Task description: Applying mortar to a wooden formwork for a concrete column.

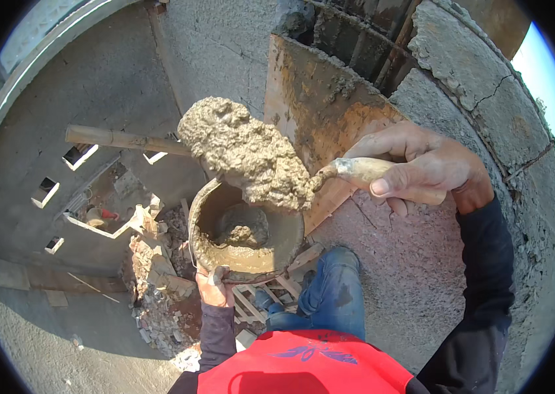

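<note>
My right hand [422, 165] is closed round the wooden handle of a trowel [359, 172], raised over the bucket. A thick heap of wet, gritty concrete [244, 154] covers its blade, so the metal is hidden. Below it, my left hand [215, 289] grips the near side of a round bucket [290, 246], thumb over the rim. Wet concrete [244, 235] lies in the bottom of the bucket and coats its inner wall. Beyond the trowel, a concrete-smeared plywood board [317, 108] leans against the wall opening.
Behind the board's top edge is a dark cavity with steel bars [392, 56]. A rough, cracked concrete wall [481, 92] rises at right. A wooden pole [126, 139] extends at left. Far below lie rubble [159, 289] and wooden slats [251, 308]; my jeans-clad leg [336, 289] is beneath me.
</note>
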The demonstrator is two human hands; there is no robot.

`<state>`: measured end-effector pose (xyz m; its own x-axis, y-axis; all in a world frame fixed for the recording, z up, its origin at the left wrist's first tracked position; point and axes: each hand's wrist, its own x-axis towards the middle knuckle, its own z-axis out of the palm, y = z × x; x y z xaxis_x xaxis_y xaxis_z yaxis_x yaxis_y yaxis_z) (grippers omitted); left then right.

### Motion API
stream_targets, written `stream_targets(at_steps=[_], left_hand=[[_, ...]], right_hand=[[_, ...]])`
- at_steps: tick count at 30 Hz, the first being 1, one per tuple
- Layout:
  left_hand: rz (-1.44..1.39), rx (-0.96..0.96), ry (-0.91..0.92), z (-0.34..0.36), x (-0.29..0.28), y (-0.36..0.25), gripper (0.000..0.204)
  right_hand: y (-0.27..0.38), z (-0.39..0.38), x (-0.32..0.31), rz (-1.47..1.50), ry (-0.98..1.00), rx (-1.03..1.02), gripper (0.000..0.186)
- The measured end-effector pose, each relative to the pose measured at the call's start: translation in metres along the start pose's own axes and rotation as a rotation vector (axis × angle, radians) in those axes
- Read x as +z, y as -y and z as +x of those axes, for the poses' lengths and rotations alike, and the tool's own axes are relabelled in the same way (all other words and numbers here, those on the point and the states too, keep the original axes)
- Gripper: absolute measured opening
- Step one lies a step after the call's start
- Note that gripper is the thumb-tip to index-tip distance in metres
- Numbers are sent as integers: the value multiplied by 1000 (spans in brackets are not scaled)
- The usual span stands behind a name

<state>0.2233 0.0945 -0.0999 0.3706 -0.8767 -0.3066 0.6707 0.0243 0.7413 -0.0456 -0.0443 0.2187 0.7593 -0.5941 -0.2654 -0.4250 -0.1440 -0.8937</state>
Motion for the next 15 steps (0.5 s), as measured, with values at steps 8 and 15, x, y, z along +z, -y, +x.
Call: stream_targets(at_steps=[8, 15], left_hand=[[-69, -105, 1, -2, 2, 17, 55], [147, 21, 82, 2, 7, 21, 50]], right_hand=[[44, -51, -14, -143, -632, 80, 43], [-89, 6, 81, -524, -417, -19, 47]])
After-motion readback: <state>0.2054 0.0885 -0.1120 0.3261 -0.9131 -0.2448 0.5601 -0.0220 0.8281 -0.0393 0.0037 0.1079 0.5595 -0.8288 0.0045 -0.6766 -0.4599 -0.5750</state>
